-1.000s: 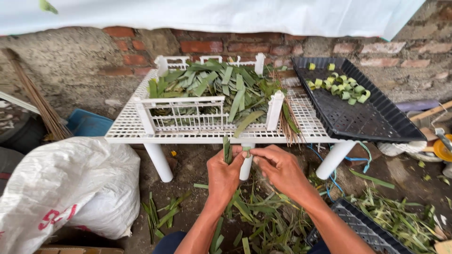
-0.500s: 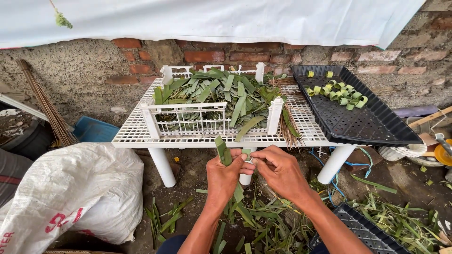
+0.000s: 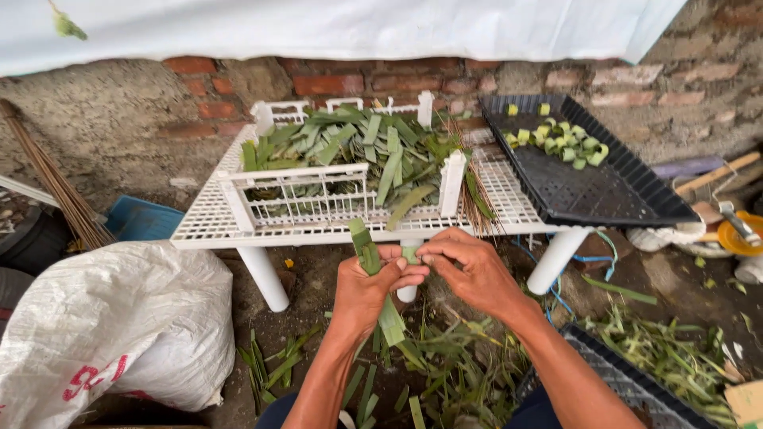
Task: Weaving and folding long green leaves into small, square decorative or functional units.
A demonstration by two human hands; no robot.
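We are holding a long flat green leaf strip (image 3: 368, 253) in our left hand (image 3: 364, 287). The left hand is closing tight around the strip. The strip is standing almost straight up and down, leaning a little. Its top end is poking out above the left hand and its bottom end is hanging out below it, toward our knees.

Our right hand (image 3: 470, 268) is touching the left hand from the right side. Its fingers (image 3: 435, 248) are pinching a small folded green bit of leaf (image 3: 410, 254) between the two hands. So both hands are gripping, and none is open. The left hand is nearer to the long strip, and the right hand is nearer to the folded bit.

Just past our hands, the white plastic grid table (image 3: 199, 226) is standing. On it, a white plastic basket (image 3: 302, 195) is holding many cut green leaves (image 3: 373, 143). Farther to the right of our right hand, a black plastic tray (image 3: 612, 191) is holding little green leaf rings (image 3: 560, 141). Left of our left hand, a big white sack (image 3: 111, 326) is sitting on the ground
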